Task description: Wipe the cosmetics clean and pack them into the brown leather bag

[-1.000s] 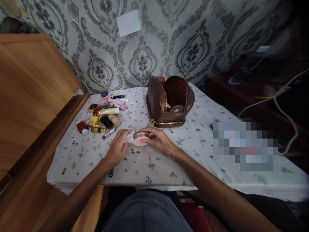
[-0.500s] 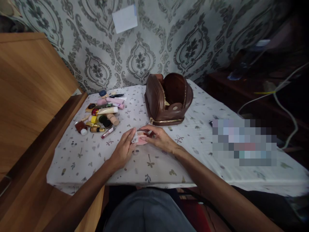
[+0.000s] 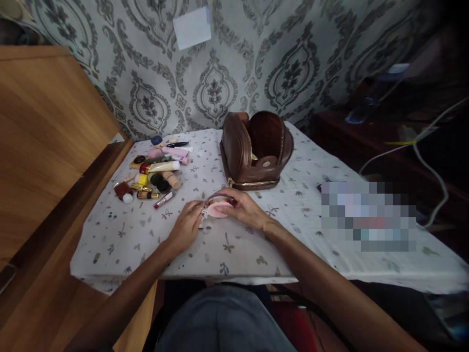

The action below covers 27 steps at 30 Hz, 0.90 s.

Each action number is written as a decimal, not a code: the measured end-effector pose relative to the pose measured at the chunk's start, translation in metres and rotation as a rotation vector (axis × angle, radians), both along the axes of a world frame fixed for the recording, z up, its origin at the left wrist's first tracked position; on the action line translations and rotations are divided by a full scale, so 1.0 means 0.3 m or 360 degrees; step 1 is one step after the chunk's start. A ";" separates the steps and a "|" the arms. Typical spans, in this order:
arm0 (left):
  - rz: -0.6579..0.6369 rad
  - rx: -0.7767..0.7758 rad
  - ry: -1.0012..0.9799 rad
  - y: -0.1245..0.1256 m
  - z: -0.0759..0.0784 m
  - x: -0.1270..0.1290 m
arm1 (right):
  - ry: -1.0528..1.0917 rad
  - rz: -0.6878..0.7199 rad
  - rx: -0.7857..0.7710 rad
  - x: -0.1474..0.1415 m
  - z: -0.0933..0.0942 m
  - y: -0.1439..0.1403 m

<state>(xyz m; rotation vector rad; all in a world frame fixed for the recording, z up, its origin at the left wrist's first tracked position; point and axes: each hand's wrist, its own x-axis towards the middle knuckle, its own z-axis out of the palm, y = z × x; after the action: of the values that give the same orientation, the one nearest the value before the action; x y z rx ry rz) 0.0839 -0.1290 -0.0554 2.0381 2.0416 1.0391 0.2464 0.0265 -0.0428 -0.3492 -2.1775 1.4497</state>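
Note:
My right hand point(image 3: 245, 210) grips a round compact point(image 3: 219, 209), its pale pink disc facing me and a shiny brown-gold rim above it. Close against the compact's left side is my left hand point(image 3: 188, 224), fingers bent together on a small crumpled white piece of tissue point(image 3: 202, 218). Part of that piece hides behind the fingers. Both hands are over the front middle of the table, just in front of a brown leather cosmetic bag point(image 3: 238, 164) whose top gapes with the zip undone.
Several cosmetics lie heaped at the left, among them a cream tube point(image 3: 163, 166), a brown bottle point(image 3: 122, 191) and a lip gloss point(image 3: 163, 200). A patterned cloth point(image 3: 227, 259) covers the table. A blurred-out patch point(image 3: 368, 215) is at the right; a wooden panel point(image 3: 44, 122) stands left.
The white piece has come lower and away from the front of the compact, showing more of the pink disc. My left hand has shifted slightly left and down.

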 end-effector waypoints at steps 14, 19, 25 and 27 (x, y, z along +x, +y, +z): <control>-0.0047 0.0377 -0.0144 0.051 0.134 0.030 | 0.0182 0.0105 -0.0613 -0.015 0.002 -0.014; -0.0001 0.0411 -0.0191 0.042 0.137 0.023 | 0.0265 0.0033 -0.1095 -0.020 0.002 -0.021; -0.0063 0.0465 -0.0201 0.044 0.114 0.035 | 0.0408 0.0099 -0.1596 -0.023 0.017 -0.015; -0.0085 0.0487 -0.0173 0.047 0.106 0.040 | 0.0437 0.0123 -0.1685 -0.023 0.018 -0.010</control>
<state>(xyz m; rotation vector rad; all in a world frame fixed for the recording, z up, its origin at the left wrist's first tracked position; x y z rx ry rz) 0.0959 -0.1150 -0.0236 2.1002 1.8604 1.4962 0.2396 0.0234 -0.0374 -0.3731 -1.0622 2.4237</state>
